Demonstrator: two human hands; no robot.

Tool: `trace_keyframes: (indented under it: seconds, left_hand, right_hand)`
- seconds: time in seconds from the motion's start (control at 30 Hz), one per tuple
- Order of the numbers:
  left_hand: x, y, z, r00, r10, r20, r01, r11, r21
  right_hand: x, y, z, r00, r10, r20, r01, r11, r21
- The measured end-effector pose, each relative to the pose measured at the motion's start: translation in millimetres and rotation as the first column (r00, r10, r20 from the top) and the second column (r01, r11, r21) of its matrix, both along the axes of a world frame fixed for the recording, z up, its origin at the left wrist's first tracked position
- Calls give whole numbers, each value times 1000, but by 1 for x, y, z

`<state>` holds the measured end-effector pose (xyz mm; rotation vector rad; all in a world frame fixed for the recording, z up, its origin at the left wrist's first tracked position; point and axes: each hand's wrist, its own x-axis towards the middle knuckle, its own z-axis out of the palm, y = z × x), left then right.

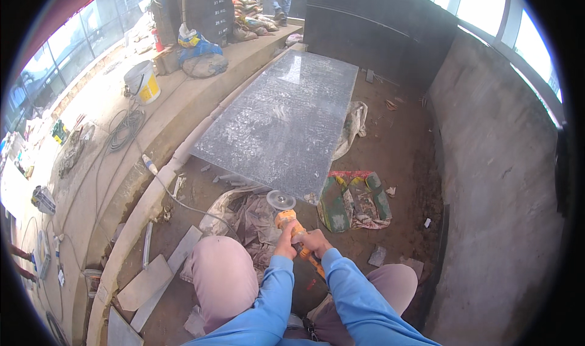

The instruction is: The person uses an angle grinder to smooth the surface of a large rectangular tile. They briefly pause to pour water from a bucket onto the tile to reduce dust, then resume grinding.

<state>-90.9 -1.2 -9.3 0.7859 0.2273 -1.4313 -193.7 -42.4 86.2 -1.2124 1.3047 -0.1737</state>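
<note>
Both my hands grip an orange angle grinder (303, 249) between my bent knees. My left hand (286, 241) is wrapped round its front part, near the head. Just behind it, my right hand (315, 242) is closed round the body. A round cutting disc (281, 200) sits at the grinder's far end, close to the near edge of a large dark grey stone slab (280, 117). Whether the disc touches the slab or spins, I cannot tell. The slab lies tilted across the step, its near corner over crumpled sacks (247, 218).
A green and red sack (354, 201) lies right of the slab's near corner. Offcut stone strips (146, 282) lie at my left. A cable (198, 208) crosses toward the raised ledge, which carries a bucket (142, 82) and coiled cord (126, 130). A grey wall (496, 163) bounds the right.
</note>
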Motion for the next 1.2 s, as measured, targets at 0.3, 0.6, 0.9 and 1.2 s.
trace_keyframes:
  seconds: [0.3,0.6,0.9,1.2]
  left_hand:
    - [11,-5,0,999,19,-36,-19,1000,2]
    - [25,-5,7,999,39,-19,-40,999,-31]
    - [36,-7,-1,998,60,-8,-60,998,-23]
    - [38,-8,8,999,21,-37,-23,999,-39]
  right_hand:
    - [12,-7,-5,999,-8,33,7,1000,18]
    - [25,-13,-3,999,33,0,-33,999,-4]
    - [38,-10,0,1000,15,23,-16,1000,20]
    - [39,-15,-13,1000,4,30,-4,1000,15]
